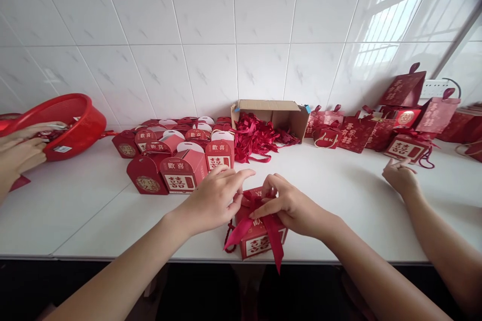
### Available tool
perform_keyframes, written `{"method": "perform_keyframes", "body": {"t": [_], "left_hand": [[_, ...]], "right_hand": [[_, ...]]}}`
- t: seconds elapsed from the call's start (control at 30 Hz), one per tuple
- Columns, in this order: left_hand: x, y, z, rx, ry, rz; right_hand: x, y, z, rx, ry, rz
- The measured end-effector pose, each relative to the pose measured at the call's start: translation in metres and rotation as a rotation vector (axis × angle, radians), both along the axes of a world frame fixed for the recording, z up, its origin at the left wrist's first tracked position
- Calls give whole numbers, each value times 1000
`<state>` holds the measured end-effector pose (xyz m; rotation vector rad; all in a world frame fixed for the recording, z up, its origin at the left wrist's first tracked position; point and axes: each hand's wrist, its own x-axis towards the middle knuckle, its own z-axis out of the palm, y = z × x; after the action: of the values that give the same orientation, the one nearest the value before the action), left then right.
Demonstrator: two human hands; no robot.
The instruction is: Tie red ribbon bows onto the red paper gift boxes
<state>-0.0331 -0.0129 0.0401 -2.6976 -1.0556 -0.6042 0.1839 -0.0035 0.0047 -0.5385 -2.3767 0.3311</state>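
A red gift box (259,243) with a white label stands at the table's front edge, a dark red cord hanging at its left side. Over its top lies a crimson ribbon (276,241), its two tails falling down the front. My left hand (216,198) is at the upper left of the box, thumb and fingers pinched by the ribbon's knot, forefinger stretched out. From the right, my right hand (284,203) grips the ribbon over the lid with bent fingers. What my left fingertips hold is too small to make out.
Several red boxes (183,173) stand left of centre, beside a cardboard box (269,106) of ribbons. A person's hands reach into a red basket (81,130) at left. Another person's hand (402,178) touches a finished-looking box (404,148) at right.
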Motion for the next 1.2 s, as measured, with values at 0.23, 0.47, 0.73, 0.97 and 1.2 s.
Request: {"method": "perform_keyframes", "body": {"t": [0.23, 0.47, 0.73, 0.97, 1.2], "left_hand": [[-3, -1, 6, -72, 8, 27], [0, 6, 10, -288, -18, -3], [5, 17, 10, -503, -28, -21], [10, 20, 1, -567, -14, -68], [9, 20, -8, -447, -123, -176]], "right_hand": [[6, -3, 0, 62, -22, -13], [7, 0, -7, 1, 36, 25], [8, 0, -9, -60, 56, 56], [7, -1, -9, -99, 89, 89], [6, 1, -11, -73, 101, 96]]}}
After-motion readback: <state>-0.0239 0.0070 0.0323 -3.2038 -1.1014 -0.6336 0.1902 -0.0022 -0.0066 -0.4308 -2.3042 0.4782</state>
